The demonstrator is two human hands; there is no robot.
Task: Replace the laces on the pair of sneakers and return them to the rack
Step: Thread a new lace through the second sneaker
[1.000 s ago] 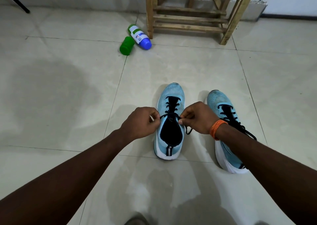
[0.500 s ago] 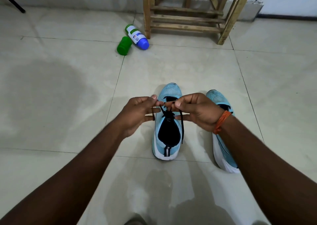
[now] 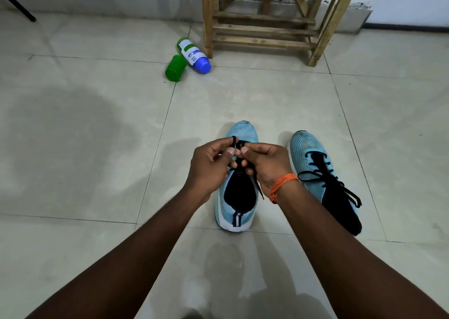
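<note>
Pinching the black lace (image 3: 233,140) with both hands, just above the tongue of the left sneaker (image 3: 239,213). Curling the left hand (image 3: 209,166) round a small loop of it, with that loop poking up past the fingers (image 3: 220,146). Closing the right hand (image 3: 266,163) on the same lace from the other side, the two thumb tips nearly touching. Letting one free end trail down over the right side of the dark shoe opening. Wearing an orange thread band (image 3: 281,183) on the right wrist.

Standing the left sneaker upright on the tiled floor (image 3: 97,148), in the middle of the scene, heel near and toe far. Resting the right sneaker (image 3: 312,153) just to its right and apart from it, already laced in black, with loose ends lying across the upper and its heel partly hidden behind the right forearm.

Standing at the far edge, well apart from both sneakers: the wooden rack (image 3: 262,20). Lying by the rack's left leg: a white bottle with a blue end (image 3: 195,56), on its side, and a green cap (image 3: 174,68) just left of it, touching or nearly so; cannot tell which. Showing a black rod (image 3: 18,6) in the far left corner.
</note>
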